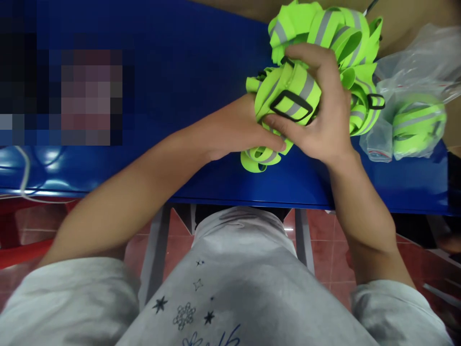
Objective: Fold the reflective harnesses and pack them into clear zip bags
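Between my hands is a coiled neon-yellow reflective strap with grey stripes and a black slide buckle on its near face. My left hand reaches in from the left and grips the coil's lower left side, most of its fingers hidden behind the strap. From the right, my right hand wraps around the coil, thumb below the buckle and fingers over the top. A looser end of strap curls beneath my left hand. Directly behind lies a heap of similar neon straps.
The blue table lies under everything. On the right, a clear plastic bag holds another neon coil. Brown cardboard stands at the back right. A white cable hangs at the left edge, and a blurred patch covers the upper left.
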{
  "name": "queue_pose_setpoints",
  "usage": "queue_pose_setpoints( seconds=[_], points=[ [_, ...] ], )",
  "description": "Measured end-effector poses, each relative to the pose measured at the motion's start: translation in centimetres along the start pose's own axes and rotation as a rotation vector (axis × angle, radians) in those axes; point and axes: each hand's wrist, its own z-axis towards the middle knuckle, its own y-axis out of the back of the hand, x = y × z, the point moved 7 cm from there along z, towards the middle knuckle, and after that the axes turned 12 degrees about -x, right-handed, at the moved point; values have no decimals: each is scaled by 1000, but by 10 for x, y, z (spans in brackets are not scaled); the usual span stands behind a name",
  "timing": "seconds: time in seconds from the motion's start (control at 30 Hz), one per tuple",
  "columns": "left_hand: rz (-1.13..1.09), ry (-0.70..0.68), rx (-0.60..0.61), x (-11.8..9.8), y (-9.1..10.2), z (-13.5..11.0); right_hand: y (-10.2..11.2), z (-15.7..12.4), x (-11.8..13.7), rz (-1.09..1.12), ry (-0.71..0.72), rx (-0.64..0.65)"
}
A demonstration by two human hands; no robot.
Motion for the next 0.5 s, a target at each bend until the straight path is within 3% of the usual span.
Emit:
queue_pose_setpoints(
  seconds=[0.1,0.2,0.27,0.37,0.5],
  points=[
    [-24,54,21,-5,3,-1,8,-2,5,-18,101,-150],
    [26,67,31,-5,10,2,17,-3,5,-22,98,-279],
    [55,63,46,-2,13,4,17,-2,5,20,81,-300],
    [59,22,21,2,14,8,13,0,2,105,1,-312],
    [47,-65,-48,2,14,12,6,-1,-8,261,-265,-376]
  ],
)
